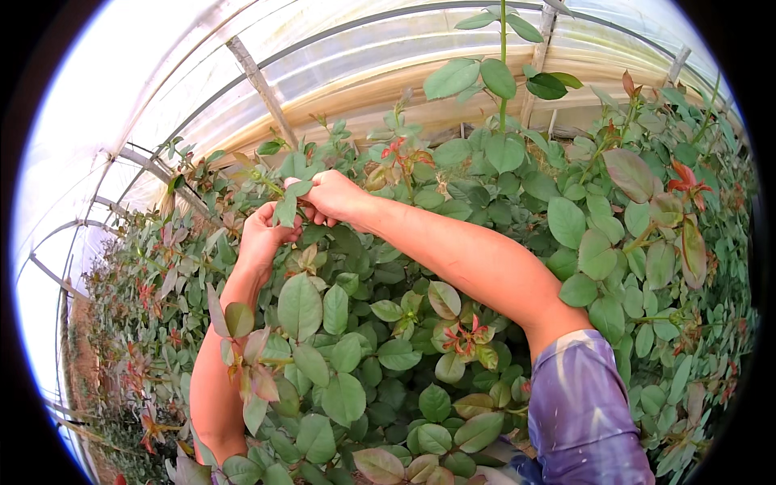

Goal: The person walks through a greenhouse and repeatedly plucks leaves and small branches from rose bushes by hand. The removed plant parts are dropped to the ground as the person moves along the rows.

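Observation:
Both arms reach forward over dense rose bushes to one leafy rose shoot (267, 180) left of the middle. My right hand (332, 195) pinches this shoot from the right, its thumb and fingers bent around the stem. Just below, my left hand (267, 233) has its thumb and fingertips closed at the same stem. A green leaf (287, 210) hangs in front of the fingertips and hides part of the grip. Beneath the forearms, rose foliage (342, 397) spreads in green and reddish leaves.
A tall rose stem (503, 66) rises at the upper right. Red young shoots (465, 337) stand among the leaves. Behind the bushes are a wooden post (260, 88) and plastic greenhouse sheeting (364, 51) over curved ribs. Bare soil (82, 354) shows at the left edge.

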Demonstrator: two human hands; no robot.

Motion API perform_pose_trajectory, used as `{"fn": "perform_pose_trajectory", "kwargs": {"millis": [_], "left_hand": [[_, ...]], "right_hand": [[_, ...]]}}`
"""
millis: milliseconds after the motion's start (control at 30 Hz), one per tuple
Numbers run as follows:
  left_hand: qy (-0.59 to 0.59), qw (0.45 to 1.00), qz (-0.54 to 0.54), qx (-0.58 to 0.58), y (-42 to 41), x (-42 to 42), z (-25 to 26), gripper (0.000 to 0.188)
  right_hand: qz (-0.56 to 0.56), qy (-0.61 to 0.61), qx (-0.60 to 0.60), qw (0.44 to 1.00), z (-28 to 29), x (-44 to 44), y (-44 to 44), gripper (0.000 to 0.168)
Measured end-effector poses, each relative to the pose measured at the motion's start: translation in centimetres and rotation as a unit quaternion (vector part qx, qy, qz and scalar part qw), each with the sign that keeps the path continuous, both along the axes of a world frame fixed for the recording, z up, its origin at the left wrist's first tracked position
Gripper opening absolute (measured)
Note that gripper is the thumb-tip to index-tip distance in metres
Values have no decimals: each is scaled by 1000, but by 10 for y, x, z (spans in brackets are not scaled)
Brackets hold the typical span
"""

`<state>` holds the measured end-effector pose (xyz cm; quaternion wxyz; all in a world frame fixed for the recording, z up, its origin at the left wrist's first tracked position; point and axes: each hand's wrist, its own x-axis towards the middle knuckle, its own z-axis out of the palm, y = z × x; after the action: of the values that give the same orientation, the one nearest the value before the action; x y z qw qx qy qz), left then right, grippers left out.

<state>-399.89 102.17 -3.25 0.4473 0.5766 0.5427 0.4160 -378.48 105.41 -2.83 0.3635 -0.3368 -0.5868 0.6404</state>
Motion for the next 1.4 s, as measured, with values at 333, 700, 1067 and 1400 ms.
{"fn": "perform_pose_trajectory", "kwargs": {"millis": [333,700,1067,1400], "left_hand": [[11,1000,0,19,-5,10,2,34],[32,998,37,28,-13,19,6,33],[26,999,42,15,-18,13,6,34],[-90,983,161,-4,-10,10,1,26]], "right_hand": [[33,-37,-75,996,19,6,11,20],[26,83,-19,996,-1,9,-1,22],[-9,-132,171,976,-29,12,-4,32],[26,-277,276,920,-37,18,12,17]]}}
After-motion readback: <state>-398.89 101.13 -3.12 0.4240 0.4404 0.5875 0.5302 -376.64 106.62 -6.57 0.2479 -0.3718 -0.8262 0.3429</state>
